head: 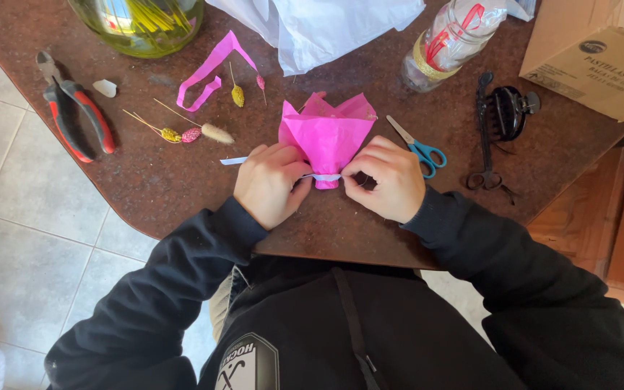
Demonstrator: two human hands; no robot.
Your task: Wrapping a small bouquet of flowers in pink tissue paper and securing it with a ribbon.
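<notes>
Two hands pinch a thin pale ribbon [324,177] round the narrow neck of a bright pink tissue-paper cone [326,137] lying on the brown speckled surface [153,173]. Left hand [269,180] and right hand [388,177] have fingers closed on the ribbon's ends (neck between them); keeping even tension, I judge, holds the gather tight.

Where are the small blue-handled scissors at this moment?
The small blue-handled scissors lie on the brown table, just right of the pink paper cone, above the right hand.

Matt pink tissue-paper bundle [328,137], speckled polished stone table [160,173]; glossy plastic-handled scissors [419,149], glass jar [451,43]
</notes>
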